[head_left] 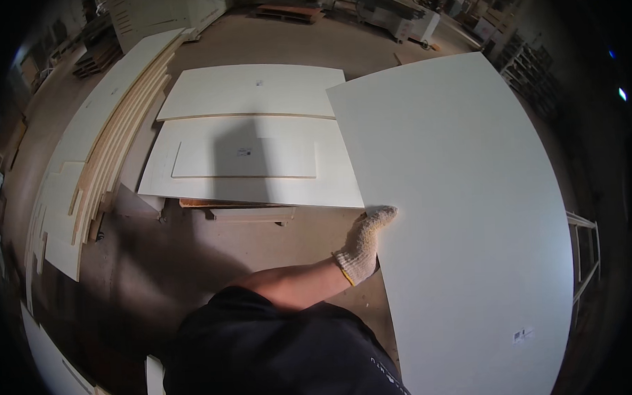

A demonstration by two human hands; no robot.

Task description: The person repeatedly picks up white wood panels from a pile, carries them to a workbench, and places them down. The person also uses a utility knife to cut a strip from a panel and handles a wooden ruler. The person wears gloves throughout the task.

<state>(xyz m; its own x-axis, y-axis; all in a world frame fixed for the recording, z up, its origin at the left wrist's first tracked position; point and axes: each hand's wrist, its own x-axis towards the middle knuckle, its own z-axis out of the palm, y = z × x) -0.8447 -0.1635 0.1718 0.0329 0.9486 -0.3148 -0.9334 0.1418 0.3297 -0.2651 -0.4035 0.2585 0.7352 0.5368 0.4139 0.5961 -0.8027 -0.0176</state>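
Observation:
My left hand [368,243], in a knitted cream glove with a yellow cuff edge, grips the left edge of a large white panel [462,192]. Part of the glove lies over the near face, while the other fingers are hidden at the edge. The panel stands tilted on my right, with a small label near its lower right. My right hand does not show. Just beyond the glove, wide white boards [308,177] lie flat on a low support, and a smaller white panel [196,160] with a label rests on top of them.
A stack of long white boards [128,110] runs along the left side. More boards [61,366] lie at the lower left. A metal frame [586,258] stands behind the panel at right. Machinery [386,14] and a pallet [289,14] are at the back.

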